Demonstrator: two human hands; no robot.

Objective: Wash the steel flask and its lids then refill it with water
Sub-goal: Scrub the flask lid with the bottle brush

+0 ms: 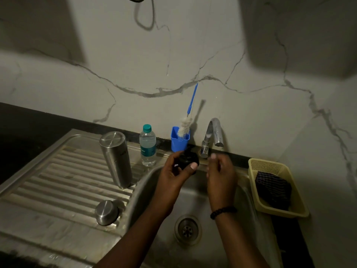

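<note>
The steel flask (116,159) stands upside down on the ribbed drainboard (58,182), left of the sink basin. A steel lid (106,212) lies on the drainboard nearer to me. My left hand (176,173) grips a black inner lid (188,159) over the back of the sink (193,198). My right hand (220,171) hovers beside it with loosely curled fingers and holds nothing, just below the tap (213,134). No water runs from the tap.
A small plastic water bottle (147,145) and a blue cup (179,139) holding a bottle brush (190,111) stand at the wall behind the sink. A yellow basket (278,190) with a dark cloth sits right of the basin. The drain (187,229) is open.
</note>
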